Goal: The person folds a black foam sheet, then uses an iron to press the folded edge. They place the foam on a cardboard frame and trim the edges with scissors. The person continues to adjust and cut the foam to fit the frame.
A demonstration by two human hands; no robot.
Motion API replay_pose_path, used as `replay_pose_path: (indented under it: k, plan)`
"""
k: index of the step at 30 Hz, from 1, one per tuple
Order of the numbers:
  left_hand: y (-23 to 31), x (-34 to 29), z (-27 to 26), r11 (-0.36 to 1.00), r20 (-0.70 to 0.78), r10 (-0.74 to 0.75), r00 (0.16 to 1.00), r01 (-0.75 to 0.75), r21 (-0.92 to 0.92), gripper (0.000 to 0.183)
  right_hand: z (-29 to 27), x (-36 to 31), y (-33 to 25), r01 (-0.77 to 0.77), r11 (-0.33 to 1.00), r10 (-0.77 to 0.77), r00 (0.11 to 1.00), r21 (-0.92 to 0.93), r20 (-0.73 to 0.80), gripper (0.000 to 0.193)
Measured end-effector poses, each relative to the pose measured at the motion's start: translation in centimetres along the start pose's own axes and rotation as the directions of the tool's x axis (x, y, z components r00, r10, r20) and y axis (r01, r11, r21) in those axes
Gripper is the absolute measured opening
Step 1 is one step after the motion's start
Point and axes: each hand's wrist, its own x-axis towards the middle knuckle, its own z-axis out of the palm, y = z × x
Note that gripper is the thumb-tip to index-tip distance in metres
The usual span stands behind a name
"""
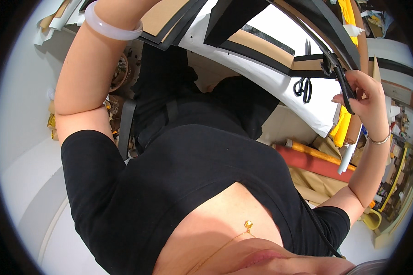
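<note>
right hand (365, 89): one, gripping; thumb and fingers closed about black-handled shears (343, 85).

shears: at 10 o'clock of the palm, blades running on toward 11, alongside a curved black sheet (339, 34); whether the blades bite into it, cannot tell.

bracelet (380, 141): one, thin, metallic, on the wrist at 5 o'clock of that hand.

scissors (303, 89): one pair, black loops, at 9 o'clock; lying on the white bench (277, 85), blades toward 12, apart from the hand.

tan-and-black strip (266, 43): one, angled, at 10 o'clock, flat on the same surface.

black panel (229, 20): one, beyond the strip, likewise at 10 o'clock.

sheets (165, 23): a stack, tan and black, farther off between 9 and 10 o'clock.

bangle (112, 27): one, pale, on the left arm, past the stack; the left hand runs out over the upper edge, so whether open or closed, cannot tell.

white bottle (352, 30): one, small, pointed tip, at 12 o'clock of the right hand.

yellow material (341, 123): one length, at 7 o'clock, near, just beside a brown roll (353, 130).

red roll (314, 164): one, lower, at 7 o'clock, with an orange roll (307, 149) just above.
</note>
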Motion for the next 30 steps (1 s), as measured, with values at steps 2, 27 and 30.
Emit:
replay_pose_path:
  k: [2, 27, 30]
  plan:
    - [-0.3, 0.1, 0.0, 0.998, -0.011, 0.066, 0.998, -0.066, -0.006, 0.018, -0.1, 0.0, 0.0, 0.019, 1.0, -0.019, 1.0, -0.005, -0.003, 0.042]
    - [2.9, -2.8, 1.2, 0.973, -0.11, 0.194, 0.975, -0.176, 0.15, 0.024, 3.4, -7.2, 0.6, -0.279, 0.789, 0.142, 0.95, 0.548, 0.28, 0.029]
    - [4.2, -7.8, 3.4, 0.885, -0.192, 0.433, 0.881, -0.375, 0.276, 0.025, 7.3, -9.8, 0.9, -0.47, 0.542, 0.281, 0.883, 0.697, 0.376, 0.027]
